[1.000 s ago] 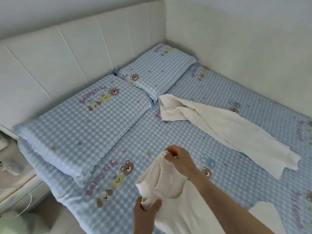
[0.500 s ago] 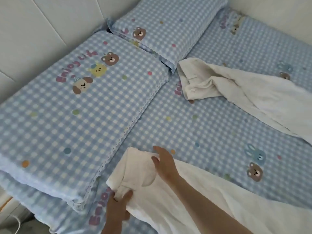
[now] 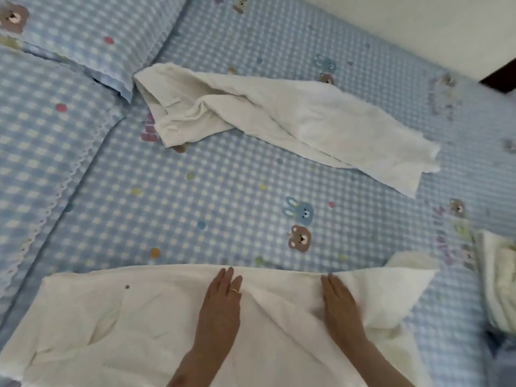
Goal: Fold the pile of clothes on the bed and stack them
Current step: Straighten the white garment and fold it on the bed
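The garment, cream-white, lies spread across the near edge of the bed, its far hem running straight from left to right. Both hands lie flat on it, palms down, fingers straight and together, gripping nothing. The left hand rests near the middle of the cloth, fingertips just short of the far hem, with a ring on one finger. The right hand rests further right, fingertips also close to the hem. Between the hands a ridge of wrinkled cloth runs diagonally toward the near side. Just right of the right hand, a corner of the cloth is turned up in a triangular flap. A small dark dot shows on the cloth to the left.

A second white garment lies crumpled and stretched out farther up the bed, well apart from the hands. Another white bundle sits at the right edge. Two pillows in the same blue check lie at the upper left.
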